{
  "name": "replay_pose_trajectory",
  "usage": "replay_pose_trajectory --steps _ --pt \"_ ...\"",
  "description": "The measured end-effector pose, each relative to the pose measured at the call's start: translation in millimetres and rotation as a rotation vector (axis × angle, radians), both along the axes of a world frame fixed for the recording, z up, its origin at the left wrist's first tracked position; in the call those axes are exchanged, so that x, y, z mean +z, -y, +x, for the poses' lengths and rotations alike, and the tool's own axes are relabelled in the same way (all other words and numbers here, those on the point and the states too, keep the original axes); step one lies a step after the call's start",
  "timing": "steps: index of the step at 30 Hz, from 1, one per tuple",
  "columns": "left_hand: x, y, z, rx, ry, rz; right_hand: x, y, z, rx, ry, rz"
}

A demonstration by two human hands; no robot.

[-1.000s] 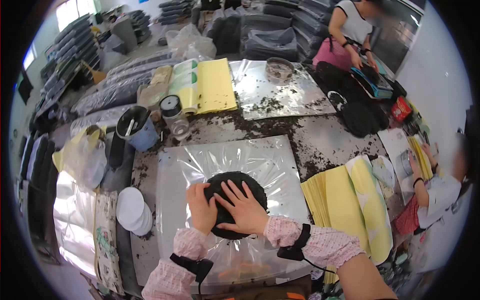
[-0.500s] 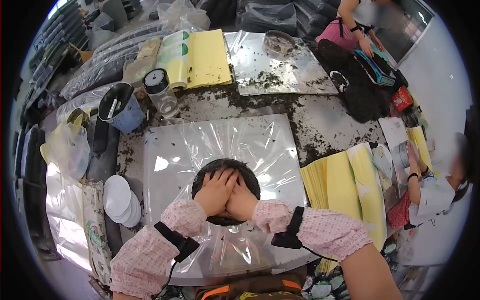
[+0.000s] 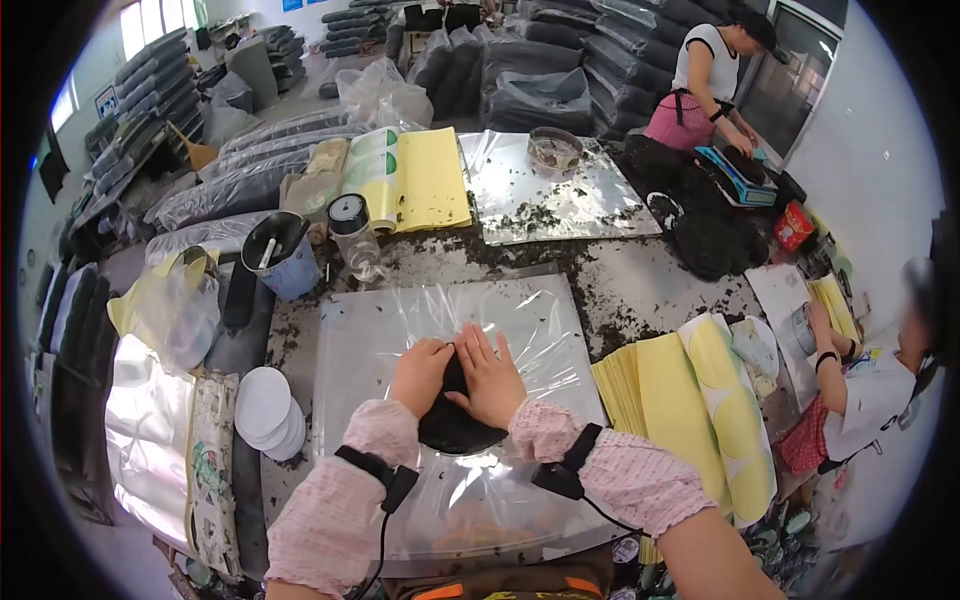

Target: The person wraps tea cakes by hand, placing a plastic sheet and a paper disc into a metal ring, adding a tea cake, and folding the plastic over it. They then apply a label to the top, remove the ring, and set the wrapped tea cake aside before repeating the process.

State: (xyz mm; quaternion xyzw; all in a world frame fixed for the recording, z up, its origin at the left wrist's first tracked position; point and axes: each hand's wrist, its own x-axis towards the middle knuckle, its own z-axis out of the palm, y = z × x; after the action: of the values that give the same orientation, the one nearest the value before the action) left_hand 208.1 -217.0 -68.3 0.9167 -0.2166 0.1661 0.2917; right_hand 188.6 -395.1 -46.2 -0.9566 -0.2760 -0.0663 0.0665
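In front of me lies a dark round cake of pressed leafy material [image 3: 460, 428] on clear plastic film [image 3: 545, 330], which spreads in wrinkles over a pale board [image 3: 345, 330]. My left hand [image 3: 420, 376] is at the cake's upper left edge, its fingers bent and pressed together over the rim. On the upper right of the cake, my right hand [image 3: 488, 378] lies flat, fingers stretched out and thumb apart. Part of the cake shows between the hands and below them; its far edge is hidden.
White paper discs [image 3: 265, 408] lie at left, below a blue bucket [image 3: 293, 268] and a lidded clear jar [image 3: 358, 245]. Yellow sheets [image 3: 670, 385] are stacked at right. Dark crumbs litter the table. One person works at a scale [image 3: 735, 178]; another holds a round tin [image 3: 802, 330].
My hands, overlapping on the middle of the cake before, have moved apart, the left to its left edge and the right to its upper right. The camera view has tilted up.
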Motion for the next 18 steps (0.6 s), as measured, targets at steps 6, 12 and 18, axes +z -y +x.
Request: replay_pose_trajectory --steps 6,12,18 --pt "24 -98 -67 0.573 0.029 -0.308 7 -4 -32 0.217 -0.066 0.291" --pt "49 -168 -111 0.155 -0.512 -0.596 -13 -8 -34 0.233 -0.119 0.134" --pt "-45 -187 -123 0.129 -0.087 -0.008 39 68 -58 0.095 0.050 0.519"
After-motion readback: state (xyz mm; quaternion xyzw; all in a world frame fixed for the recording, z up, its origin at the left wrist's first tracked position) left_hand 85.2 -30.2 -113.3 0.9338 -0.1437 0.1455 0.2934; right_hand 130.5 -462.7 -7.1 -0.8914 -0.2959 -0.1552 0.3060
